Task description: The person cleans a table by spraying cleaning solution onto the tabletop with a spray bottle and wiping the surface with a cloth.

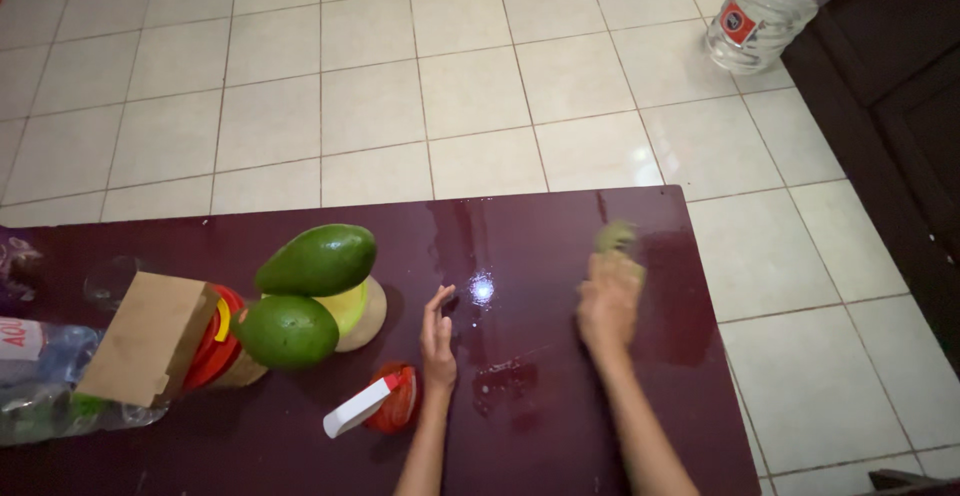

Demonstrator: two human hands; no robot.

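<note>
A dark maroon desk (300,446) stood on pale tile. The right hand (608,301), its grip pressed on a greenish cloth (617,239), was over wet streaks; the left hand (437,341) lay flat, fingers spread. Wiping looked partly done.

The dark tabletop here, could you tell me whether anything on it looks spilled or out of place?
Yes. The tabletop shows wet, glossy streaks between the left hand and the right hand, which presses a greenish cloth. A spray bottle lies tipped on its side beside the left hand.
</note>
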